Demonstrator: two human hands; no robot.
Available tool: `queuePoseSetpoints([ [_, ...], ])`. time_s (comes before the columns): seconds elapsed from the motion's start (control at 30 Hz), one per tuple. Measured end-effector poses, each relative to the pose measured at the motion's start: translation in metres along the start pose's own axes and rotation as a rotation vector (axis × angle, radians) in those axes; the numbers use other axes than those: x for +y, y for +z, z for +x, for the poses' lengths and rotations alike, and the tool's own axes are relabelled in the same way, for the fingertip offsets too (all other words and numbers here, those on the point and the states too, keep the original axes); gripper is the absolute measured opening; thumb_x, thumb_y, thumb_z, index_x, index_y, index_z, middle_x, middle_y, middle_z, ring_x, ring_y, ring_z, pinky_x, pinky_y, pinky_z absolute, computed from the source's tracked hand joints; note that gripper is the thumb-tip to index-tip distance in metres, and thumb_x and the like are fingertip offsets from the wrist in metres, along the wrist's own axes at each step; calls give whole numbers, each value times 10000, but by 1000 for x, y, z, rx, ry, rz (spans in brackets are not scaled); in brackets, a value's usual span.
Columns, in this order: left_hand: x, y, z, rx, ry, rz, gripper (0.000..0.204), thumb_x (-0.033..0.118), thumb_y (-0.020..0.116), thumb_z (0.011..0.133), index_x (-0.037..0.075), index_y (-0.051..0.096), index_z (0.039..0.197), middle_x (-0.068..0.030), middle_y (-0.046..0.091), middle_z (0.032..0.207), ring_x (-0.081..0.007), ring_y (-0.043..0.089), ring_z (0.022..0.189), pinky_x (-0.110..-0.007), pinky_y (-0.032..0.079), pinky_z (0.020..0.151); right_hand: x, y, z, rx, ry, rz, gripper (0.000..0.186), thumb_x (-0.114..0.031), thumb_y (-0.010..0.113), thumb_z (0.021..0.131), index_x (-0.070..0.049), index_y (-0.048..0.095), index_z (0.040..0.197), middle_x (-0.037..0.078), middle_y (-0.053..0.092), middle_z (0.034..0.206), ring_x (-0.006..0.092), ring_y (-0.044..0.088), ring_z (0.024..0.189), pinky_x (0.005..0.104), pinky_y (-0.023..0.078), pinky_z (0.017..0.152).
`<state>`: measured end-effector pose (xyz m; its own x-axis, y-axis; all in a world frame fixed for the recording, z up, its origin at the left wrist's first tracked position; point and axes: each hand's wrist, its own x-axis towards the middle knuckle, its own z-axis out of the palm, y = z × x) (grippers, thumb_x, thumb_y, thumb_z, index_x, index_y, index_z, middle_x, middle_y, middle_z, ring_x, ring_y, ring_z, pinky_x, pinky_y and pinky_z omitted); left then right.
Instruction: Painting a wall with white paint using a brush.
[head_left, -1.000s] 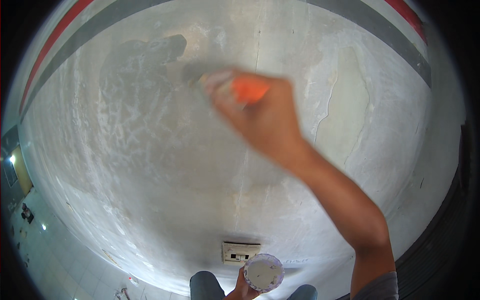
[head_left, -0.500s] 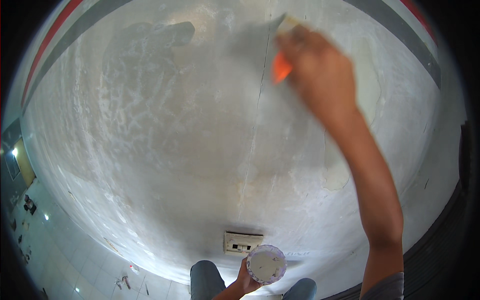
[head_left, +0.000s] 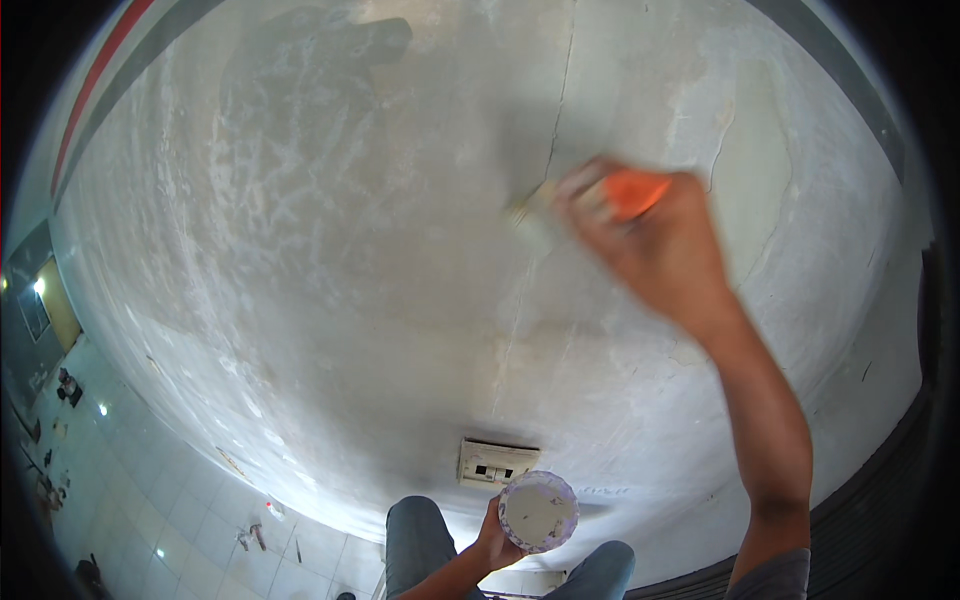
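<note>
My right hand [head_left: 650,235] is closed on the orange handle of a paintbrush [head_left: 522,208], and motion blurs it. The brush's pale tip points left and lies against the grey wall [head_left: 400,290], beside a thin vertical crack [head_left: 562,105]. A wet-looking smear shows just under the tip. Low in the view, my left hand [head_left: 497,540] grips a round tub [head_left: 540,512] by its left side. Its rim is stained whitish purple, and pale grey stuff fills the inside.
Just behind the tub is a wall switch plate [head_left: 497,462]. Right of the crack runs a peeled patch [head_left: 757,170]. Tiled floor [head_left: 200,525] at lower left carries scattered tools, among them a hammer [head_left: 258,537]. A dark ribbed surface [head_left: 850,520] borders the lower right.
My right hand has brought the brush down along the crack, and its tip has swung from pointing up to pointing left. My left hand still holds the tub. The view has shifted slightly.
</note>
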<state>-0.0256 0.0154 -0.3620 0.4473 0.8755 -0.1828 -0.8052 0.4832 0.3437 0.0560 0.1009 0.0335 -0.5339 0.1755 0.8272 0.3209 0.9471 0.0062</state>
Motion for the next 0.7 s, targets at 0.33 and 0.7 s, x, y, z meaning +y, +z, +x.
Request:
queuePoseSetpoints([
  [0.33,-5,13,-1,22,-29,11,698,603,223,917,154,378,1427,-83,432,1428,-278,428,1315,-449,363,1085,10,34,-39,214,-360,-641,203,-80,674,687,-67,665,889,155,625,1012,281,647,857,334,557,698],
  [0.7,-9,3,-1,7,5,-15,709,622,229,914,155,377,1426,-80,447,1414,-273,452,1297,-444,387,1066,-2,80,-116,-265,-95,130,197,-34,673,758,-12,633,950,154,640,942,235,666,854,311,544,645],
])
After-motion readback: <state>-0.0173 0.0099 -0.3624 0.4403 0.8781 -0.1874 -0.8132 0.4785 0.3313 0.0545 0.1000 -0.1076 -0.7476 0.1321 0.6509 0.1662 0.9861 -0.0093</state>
